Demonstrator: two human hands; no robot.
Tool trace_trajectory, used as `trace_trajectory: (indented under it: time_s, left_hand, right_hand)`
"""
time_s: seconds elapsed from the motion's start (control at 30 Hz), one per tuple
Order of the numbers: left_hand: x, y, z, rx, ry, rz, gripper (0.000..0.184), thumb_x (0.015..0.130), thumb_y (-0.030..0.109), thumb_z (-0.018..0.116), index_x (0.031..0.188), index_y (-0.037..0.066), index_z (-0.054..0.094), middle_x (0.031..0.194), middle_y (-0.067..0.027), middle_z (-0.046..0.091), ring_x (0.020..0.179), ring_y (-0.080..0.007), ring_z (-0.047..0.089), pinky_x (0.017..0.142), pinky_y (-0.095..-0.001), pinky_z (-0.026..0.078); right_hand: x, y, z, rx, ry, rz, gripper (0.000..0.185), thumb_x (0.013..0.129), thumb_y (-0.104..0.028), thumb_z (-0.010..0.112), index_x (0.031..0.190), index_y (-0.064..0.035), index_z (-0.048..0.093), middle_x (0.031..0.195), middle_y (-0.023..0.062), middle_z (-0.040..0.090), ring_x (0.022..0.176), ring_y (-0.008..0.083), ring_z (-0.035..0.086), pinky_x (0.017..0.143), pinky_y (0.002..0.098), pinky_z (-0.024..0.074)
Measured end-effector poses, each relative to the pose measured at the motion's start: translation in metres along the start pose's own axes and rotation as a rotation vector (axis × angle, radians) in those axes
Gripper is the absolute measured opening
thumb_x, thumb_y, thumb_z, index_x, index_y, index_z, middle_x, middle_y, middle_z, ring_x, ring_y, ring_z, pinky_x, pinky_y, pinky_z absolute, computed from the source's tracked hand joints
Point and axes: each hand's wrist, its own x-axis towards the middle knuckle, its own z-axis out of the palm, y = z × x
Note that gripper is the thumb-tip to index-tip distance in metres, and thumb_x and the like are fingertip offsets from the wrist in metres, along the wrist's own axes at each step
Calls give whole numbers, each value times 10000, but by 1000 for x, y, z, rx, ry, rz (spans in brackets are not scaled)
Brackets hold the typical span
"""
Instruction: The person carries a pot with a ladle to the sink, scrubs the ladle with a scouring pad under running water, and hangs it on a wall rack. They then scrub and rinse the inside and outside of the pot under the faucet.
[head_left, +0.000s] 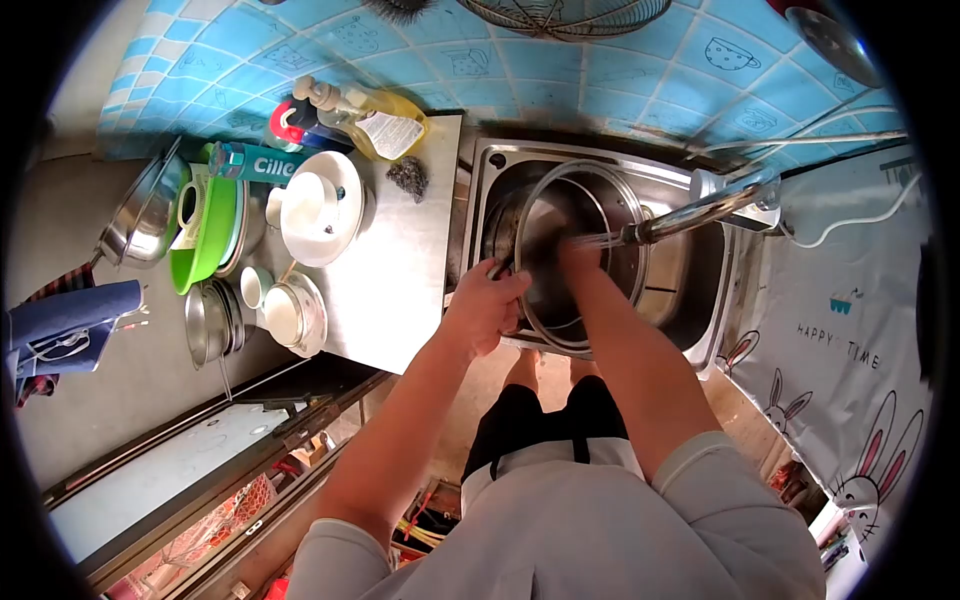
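A large round metal pot (545, 312) lies tilted in the steel sink (715, 300), its open side facing me. My left hand (487, 308) has its fingers wrapped round the dark handle at the pot's left side. Inside the pot, under the faucet (690, 212), is my right hand (578, 258); it is smeared by motion and its fingers cannot be made out. Water runs from the faucet beside it.
Left of the sink, a metal counter (400, 270) bears white bowls (310, 205), a yellow soap bottle (390, 133) and a steel scourer (408, 178). A green basin (207, 235) and metal pans (208, 325) stand farther left. A wire basket (565, 15) hangs above.
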Motion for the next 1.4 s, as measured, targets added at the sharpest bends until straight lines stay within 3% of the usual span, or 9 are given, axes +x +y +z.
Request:
trace_trajectory:
  time_s: [0.1, 0.4, 0.6, 0.77, 0.8, 0.9, 1.13, 1.27, 1.4]
  left_hand:
    - [0, 1, -2, -16, -18, -15, 263, 931, 55, 676, 943, 134, 425, 680, 50, 402, 471, -56, 299, 430, -256, 217]
    - [1, -2, -4, -39, 33, 37, 258, 926, 55, 688, 944, 124, 440, 685, 52, 411, 483, -53, 315, 434, -257, 235]
    - [1, -6, 2, -61, 8, 13, 288, 891, 78, 713, 924, 133, 432, 675, 32, 446, 452, -75, 352, 406, -273, 241]
    - [-2, -1, 9, -32, 69, -15, 260, 916, 61, 697, 980, 123, 453, 736, 43, 441, 492, -53, 325, 436, -248, 238]
    - [2, 0, 4, -29, 23, -19, 263, 914, 55, 693, 983, 123, 448, 731, 44, 438, 485, -52, 322, 430, -248, 231]
    - [-1, 3, 8, -33, 12, -1, 264, 911, 39, 682, 989, 121, 443, 707, 44, 428, 470, -52, 317, 418, -248, 215]
    - [-5, -5, 13, 71, 121, 95, 254, 888, 45, 694, 965, 95, 457, 726, 23, 451, 482, -65, 342, 420, -264, 235]
    - [-2, -6, 11, 37, 165, 83, 244, 883, 43, 704, 963, 72, 475, 730, 3, 468, 485, -81, 357, 423, -281, 248]
    - [7, -6, 5, 68, 127, 126, 255, 886, 118, 713, 947, 64, 471, 695, -9, 461, 473, -130, 384, 410, -324, 285]
  right_hand:
    - [56, -6, -96, 1498, 68, 589, 256, 888, -190, 589, 1006, 2, 713, 940, 193, 729, 814, 337, 700, 777, 439, 549]
    - [-40, 15, -194, 1191, -547, -485, 286, 898, -216, 587, 1108, -54, 692, 1117, 223, 705, 1064, 376, 675, 895, 477, 536]
    - [0, 47, -112, 447, -524, -129, 374, 897, -208, 605, 1221, -22, 644, 1165, 249, 681, 1089, 393, 666, 920, 457, 539]
    - [64, -21, -129, 1898, -236, 536, 394, 829, -108, 653, 1213, -28, 618, 1120, 183, 666, 958, 337, 655, 852, 448, 549]
    - [58, -28, -130, 1678, -65, 164, 326, 902, -185, 589, 1188, -31, 622, 1070, 162, 675, 950, 314, 653, 850, 424, 542]
    - [16, -13, -221, 2321, -1092, 440, 315, 998, -254, 475, 1139, -30, 646, 1028, 123, 699, 946, 292, 657, 859, 393, 528]
    - [-16, 104, -248, 49, -888, -647, 369, 964, -238, 518, 1251, -75, 681, 1284, 174, 652, 1200, 287, 602, 1029, 380, 453]
    - [15, 111, -125, 171, 57, -427, 283, 872, -164, 588, 1103, -61, 716, 1208, 186, 656, 1162, 324, 604, 1000, 473, 474]
    - [-23, 137, -197, 89, -236, -417, 218, 829, -165, 618, 997, -77, 725, 1154, 169, 665, 1137, 321, 613, 952, 481, 492]
